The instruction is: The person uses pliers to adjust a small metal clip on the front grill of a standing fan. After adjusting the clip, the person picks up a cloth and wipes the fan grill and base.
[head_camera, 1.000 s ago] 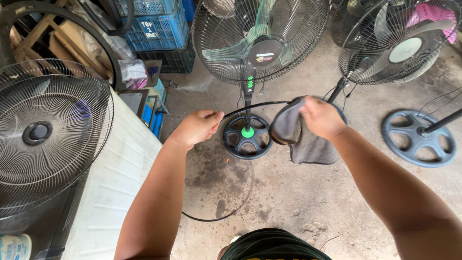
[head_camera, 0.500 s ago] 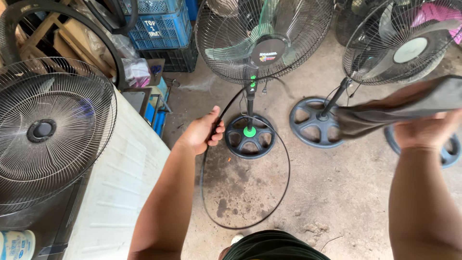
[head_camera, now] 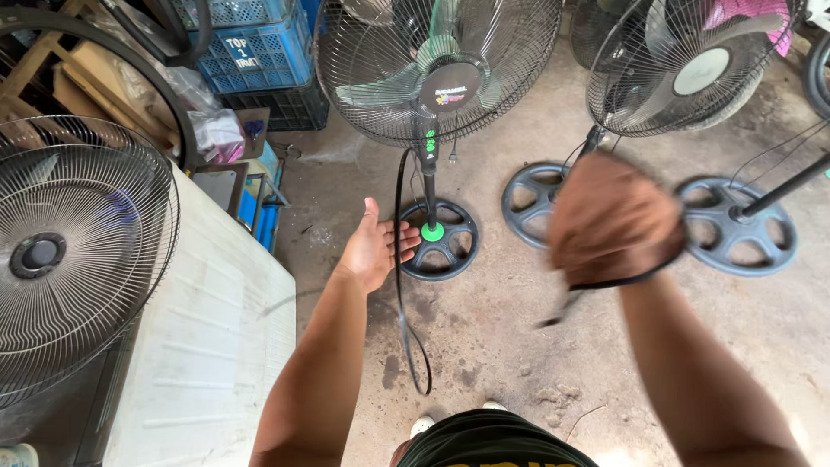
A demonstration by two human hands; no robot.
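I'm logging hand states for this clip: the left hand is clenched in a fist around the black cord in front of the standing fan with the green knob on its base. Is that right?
Not quite. In the head view the left hand is open, palm showing and fingers spread; the black cord hangs past them, ungripped. The rest holds: it is in front of the standing fan with the green knob on its base.

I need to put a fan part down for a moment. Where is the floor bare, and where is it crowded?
Bare concrete lies right of the black cord, below the round fan bases, under the right hand. Another patch sits between the white panel and the cord, under the open left hand. The crates corner is crowded.
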